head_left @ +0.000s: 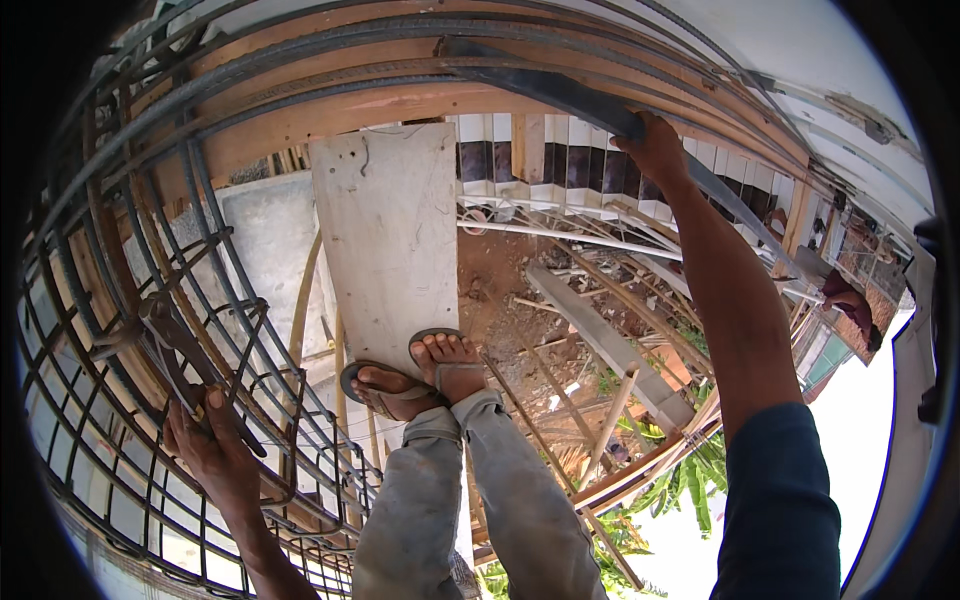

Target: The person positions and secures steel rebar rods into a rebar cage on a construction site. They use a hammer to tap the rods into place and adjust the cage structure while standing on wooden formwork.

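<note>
Steel pincers (175,365) in left hand (215,450)

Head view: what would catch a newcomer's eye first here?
The rebar cage curving across the left and top, where the left hand grips pincers. The right hand holds a grey bar overhead. At centre, sandalled feet stand on a narrow plank high above rubble.

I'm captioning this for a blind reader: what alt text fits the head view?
Seen from above, a person stands in sandals on a narrow plank high over a building site; the left hand grips pincers at a rebar cage, and the right hand holds a grey bar overhead.
</note>
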`<state>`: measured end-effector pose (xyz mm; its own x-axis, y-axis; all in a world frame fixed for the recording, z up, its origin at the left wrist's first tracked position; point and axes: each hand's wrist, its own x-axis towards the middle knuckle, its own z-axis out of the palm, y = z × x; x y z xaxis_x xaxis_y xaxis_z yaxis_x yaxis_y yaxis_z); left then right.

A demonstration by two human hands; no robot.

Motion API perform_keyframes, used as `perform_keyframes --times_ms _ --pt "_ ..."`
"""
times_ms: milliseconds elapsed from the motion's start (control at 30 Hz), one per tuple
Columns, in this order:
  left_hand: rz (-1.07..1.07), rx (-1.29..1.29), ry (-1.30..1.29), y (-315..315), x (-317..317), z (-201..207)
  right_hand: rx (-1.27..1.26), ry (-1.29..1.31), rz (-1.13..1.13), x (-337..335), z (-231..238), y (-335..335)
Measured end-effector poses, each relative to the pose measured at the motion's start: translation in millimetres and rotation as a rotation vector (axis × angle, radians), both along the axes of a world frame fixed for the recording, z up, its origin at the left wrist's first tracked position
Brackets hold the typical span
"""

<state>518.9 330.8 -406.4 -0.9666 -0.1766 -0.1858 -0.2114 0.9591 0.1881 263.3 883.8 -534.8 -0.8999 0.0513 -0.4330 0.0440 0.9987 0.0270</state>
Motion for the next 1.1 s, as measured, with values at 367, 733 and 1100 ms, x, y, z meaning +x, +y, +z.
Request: perform_keyframes --times_ms 367,733,1100 --pt "0.117 -0.105 -0.03 -6 13 -14 0.245 0.23 0.031 33 -17 -64" --pt "0.022 -0.169 0.022 -10 12 -19 0.288 0.133 0.316 27 -27 -78" --pt "0.074 -0.198 -0.061 10 -4 -5 0.276 -0.004 0.258 62 -27 -47"
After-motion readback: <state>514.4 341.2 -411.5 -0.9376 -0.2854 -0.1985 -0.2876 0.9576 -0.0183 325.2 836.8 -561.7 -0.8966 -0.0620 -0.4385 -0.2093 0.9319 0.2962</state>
